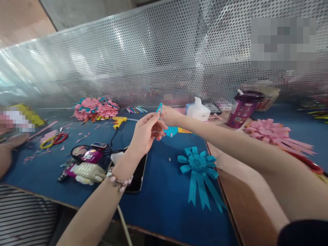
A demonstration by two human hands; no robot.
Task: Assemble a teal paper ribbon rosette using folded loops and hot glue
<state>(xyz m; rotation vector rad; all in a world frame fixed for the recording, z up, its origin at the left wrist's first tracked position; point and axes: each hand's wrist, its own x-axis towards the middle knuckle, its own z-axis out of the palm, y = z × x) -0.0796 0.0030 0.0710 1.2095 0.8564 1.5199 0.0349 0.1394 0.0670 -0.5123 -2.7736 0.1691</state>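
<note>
A small blue paper piece is pinched upright between the thumb and fingers of my left hand, which wears a beaded bracelet. My right hand meets it from behind, its curled fingers closed at the same piece and partly hidden. Below the hands, blue and orange paper lies on the table. A blue paper rosette with forked tails rests on the table nearer to me, under my right forearm.
A yellow glue gun, pink rosettes, scissors, a tablet and a purple pouch are to the left. On the right stand a tissue pack, a purple cup and a pink rosette. A co-worker's arm shows far left.
</note>
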